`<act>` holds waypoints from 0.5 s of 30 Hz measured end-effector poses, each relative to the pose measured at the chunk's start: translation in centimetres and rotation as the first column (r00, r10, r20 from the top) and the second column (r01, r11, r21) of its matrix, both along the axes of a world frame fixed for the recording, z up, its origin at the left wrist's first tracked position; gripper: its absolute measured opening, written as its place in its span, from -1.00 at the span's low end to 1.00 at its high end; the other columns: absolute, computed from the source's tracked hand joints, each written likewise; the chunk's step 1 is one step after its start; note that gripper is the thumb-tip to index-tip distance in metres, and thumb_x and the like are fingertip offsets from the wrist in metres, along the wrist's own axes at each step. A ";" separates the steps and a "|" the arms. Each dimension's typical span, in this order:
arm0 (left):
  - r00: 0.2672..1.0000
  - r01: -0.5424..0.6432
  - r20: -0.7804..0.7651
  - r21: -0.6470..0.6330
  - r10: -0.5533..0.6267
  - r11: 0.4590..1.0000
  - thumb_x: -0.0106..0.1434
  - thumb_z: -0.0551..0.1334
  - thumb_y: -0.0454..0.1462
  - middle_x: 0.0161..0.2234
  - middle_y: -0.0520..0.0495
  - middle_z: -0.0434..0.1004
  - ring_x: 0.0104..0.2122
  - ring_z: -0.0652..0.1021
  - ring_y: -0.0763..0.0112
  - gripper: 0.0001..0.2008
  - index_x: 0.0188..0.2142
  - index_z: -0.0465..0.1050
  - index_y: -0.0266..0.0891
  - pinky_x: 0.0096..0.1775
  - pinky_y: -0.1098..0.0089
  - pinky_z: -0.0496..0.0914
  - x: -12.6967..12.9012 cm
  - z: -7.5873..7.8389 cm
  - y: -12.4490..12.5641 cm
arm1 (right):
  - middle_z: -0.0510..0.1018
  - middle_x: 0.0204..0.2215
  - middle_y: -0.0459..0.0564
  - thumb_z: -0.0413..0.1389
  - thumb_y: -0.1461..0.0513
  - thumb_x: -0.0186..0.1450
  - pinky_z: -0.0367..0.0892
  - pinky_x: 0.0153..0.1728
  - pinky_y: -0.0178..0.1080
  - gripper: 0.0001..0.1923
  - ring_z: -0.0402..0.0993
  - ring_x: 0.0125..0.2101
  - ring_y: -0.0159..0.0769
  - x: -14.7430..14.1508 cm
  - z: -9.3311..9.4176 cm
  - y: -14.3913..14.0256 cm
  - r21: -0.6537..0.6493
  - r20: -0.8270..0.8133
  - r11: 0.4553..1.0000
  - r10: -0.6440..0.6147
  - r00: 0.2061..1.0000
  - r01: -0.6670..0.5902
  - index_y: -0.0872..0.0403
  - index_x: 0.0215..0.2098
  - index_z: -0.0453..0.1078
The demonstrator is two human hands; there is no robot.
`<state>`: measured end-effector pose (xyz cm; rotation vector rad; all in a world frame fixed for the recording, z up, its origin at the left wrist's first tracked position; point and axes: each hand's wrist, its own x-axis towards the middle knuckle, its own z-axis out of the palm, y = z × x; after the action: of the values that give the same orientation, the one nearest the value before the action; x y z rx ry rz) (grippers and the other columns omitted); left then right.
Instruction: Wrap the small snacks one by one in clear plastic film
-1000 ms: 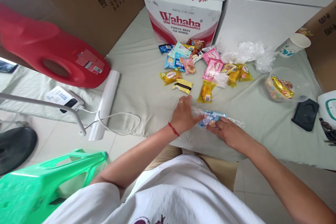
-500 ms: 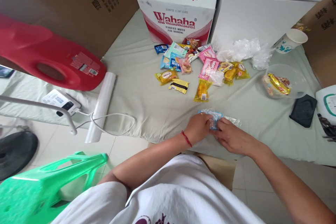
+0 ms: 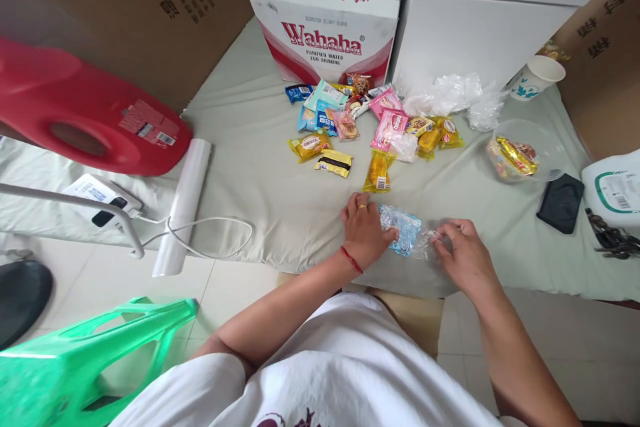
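A clear plastic bag (image 3: 423,240) with a blue snack packet (image 3: 403,230) inside lies on the pale cloth near the front edge. My left hand (image 3: 364,230) presses on the left end of the bag, over the blue packet. My right hand (image 3: 463,257) pinches the bag's right end between its fingers. A pile of several small snack packets (image 3: 370,127) in yellow, pink and blue lies farther back on the cloth.
A Wahaha carton (image 3: 325,33) and white boxes stand at the back. Crumpled clear bags (image 3: 450,95), a paper cup (image 3: 535,77), a clear bowl (image 3: 525,153) of snacks and a black case (image 3: 559,203) are at right. A red jug (image 3: 85,113), white roll (image 3: 183,203), cable and green stool (image 3: 85,353) are at left.
My hands were bunched together on the blue packet; now they have spread apart, the right hand drawing the bag's end to the right. The view has shifted slightly.
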<state>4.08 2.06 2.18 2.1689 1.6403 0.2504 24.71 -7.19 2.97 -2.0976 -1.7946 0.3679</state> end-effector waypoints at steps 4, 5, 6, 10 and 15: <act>0.999 0.047 0.011 0.009 -0.047 0.999 0.31 0.33 -0.07 -0.02 -0.28 0.49 -0.06 0.54 0.06 -0.62 -0.03 0.38 -0.27 -0.07 0.15 0.41 0.7 0.1 -1.0 | 0.47 -0.53 -0.11 0.05 0.04 0.40 0.27 -0.44 -0.23 -0.79 0.37 -0.53 -0.27 -3.9 1.6 1.6 -0.128 -0.319 0.989 -0.115 0.941 0.077 -0.04 -0.32 0.31; 0.996 0.089 0.017 0.042 -0.090 0.995 0.38 0.25 -0.14 -0.08 -0.25 0.50 -0.17 0.56 0.14 -0.74 -0.05 0.39 -0.25 -0.15 0.20 0.40 0.8 0.2 -1.5 | 0.47 -0.53 -0.12 0.05 0.03 0.40 0.28 -0.43 -0.24 -0.78 0.37 -0.53 -0.27 -4.8 1.4 2.0 -0.119 -0.418 0.987 -0.145 0.897 0.104 -0.03 -0.30 0.31; 0.988 0.148 0.025 0.093 -0.151 0.985 0.43 0.16 -0.20 -0.12 -0.23 0.52 -0.23 0.56 0.19 -0.82 -0.07 0.41 -0.24 -0.20 0.24 0.39 0.9 0.2 -2.0 | 0.49 -0.51 -0.11 0.06 0.01 0.39 0.30 -0.42 -0.24 -0.77 0.39 -0.51 -0.27 -5.6 1.0 2.3 -0.097 -0.521 0.986 -0.169 0.836 0.139 -0.02 -0.28 0.33; 0.910 0.365 0.054 0.373 -0.412 0.853 0.45 0.04 -0.32 -0.06 -0.29 0.56 -0.10 0.56 0.13 -0.70 0.08 0.44 -0.24 -0.06 0.14 0.36 0.2 0.0 -3.6 | 0.60 -0.30 0.00 0.07 -0.09 0.35 0.42 -0.31 -0.21 -0.63 0.52 -0.29 -0.21 -7.1 -0.7 2.2 -0.062 -0.890 0.957 -0.182 0.418 0.284 0.01 -0.18 0.43; 0.701 0.622 0.076 0.422 -0.709 0.660 0.34 0.12 -0.31 0.26 -0.37 0.40 0.22 0.42 0.04 -0.47 0.29 0.33 -0.33 0.30 -0.09 0.14 -0.4 -1.1 -5.0 | 0.58 -0.34 -0.04 0.24 -0.14 0.26 0.46 -0.26 -0.21 -0.59 0.52 -0.29 -0.23 -6.4 -1.0 1.1 -0.209 -0.943 0.920 -0.280 0.183 0.331 0.02 -0.27 0.42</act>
<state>3.69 -2.97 1.11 2.7300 0.5889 0.5960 18.31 -6.13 1.97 -1.4429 -0.5537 1.1814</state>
